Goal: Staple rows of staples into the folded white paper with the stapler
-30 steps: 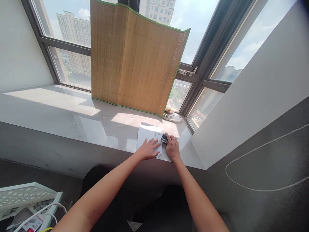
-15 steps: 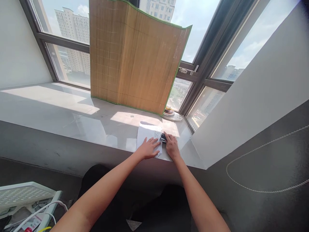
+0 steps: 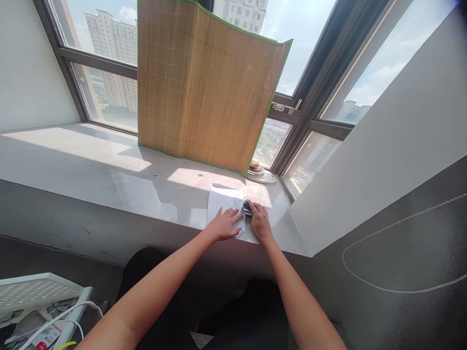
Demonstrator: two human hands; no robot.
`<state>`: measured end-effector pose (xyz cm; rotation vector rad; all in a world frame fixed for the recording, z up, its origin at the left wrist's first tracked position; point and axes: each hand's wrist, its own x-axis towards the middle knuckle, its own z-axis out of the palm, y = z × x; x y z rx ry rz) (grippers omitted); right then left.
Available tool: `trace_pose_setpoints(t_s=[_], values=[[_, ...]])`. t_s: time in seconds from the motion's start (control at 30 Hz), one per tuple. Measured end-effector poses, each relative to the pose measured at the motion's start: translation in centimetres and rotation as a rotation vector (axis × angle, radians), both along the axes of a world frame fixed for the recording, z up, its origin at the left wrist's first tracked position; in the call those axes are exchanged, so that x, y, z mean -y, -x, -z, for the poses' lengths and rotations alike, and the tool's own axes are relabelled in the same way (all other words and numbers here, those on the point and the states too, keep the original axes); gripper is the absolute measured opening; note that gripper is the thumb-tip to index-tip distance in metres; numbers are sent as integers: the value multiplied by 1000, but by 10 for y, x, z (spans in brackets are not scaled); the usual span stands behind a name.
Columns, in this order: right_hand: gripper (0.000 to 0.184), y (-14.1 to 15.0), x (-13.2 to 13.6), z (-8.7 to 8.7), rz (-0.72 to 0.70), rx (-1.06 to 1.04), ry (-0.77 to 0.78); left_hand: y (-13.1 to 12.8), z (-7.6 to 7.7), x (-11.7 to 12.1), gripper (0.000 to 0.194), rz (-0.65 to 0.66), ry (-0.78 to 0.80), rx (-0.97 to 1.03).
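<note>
White paper (image 3: 220,201) with a small block of dark print near its right side lies on the windowsill. My left hand (image 3: 224,225) rests flat on its lower part, fingers spread. At the paper's right edge, my right hand (image 3: 260,221) is closed around a black stapler (image 3: 247,207), whose front end reaches over the sheet. My fingers and palm cover much of the stapler. How many sheets lie together I cannot tell.
On the pale sill (image 3: 175,194) lie strips of staples (image 3: 200,175). A bamboo mat (image 3: 207,92) stands against the window, with stacked round discs (image 3: 260,174) by its right corner. A white basket (image 3: 40,291) with cables is at lower left; a bead cord (image 3: 365,282) hangs at right.
The top of the stapler has tipped down slightly under my right hand. My left hand stays on the paper. The view shifts a little.
</note>
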<state>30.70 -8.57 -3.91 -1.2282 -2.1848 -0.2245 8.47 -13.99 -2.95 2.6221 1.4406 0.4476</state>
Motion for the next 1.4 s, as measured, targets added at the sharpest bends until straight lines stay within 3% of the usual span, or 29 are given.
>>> trace_pose_setpoints(t_s=[0.73, 0.93, 1.2, 1.4], values=[[65, 3, 6, -7, 71, 102, -1, 0, 7, -4, 58, 5, -49, 25], [70, 7, 10, -11, 122, 164, 38, 0, 5, -2, 58, 4, -49, 22], [62, 18, 16, -13, 199, 160, 111, 0, -2, 0, 63, -26, -29, -14], [73, 14, 19, -15, 427, -22, 121, 0, 0, -1, 60, -23, -13, -32]])
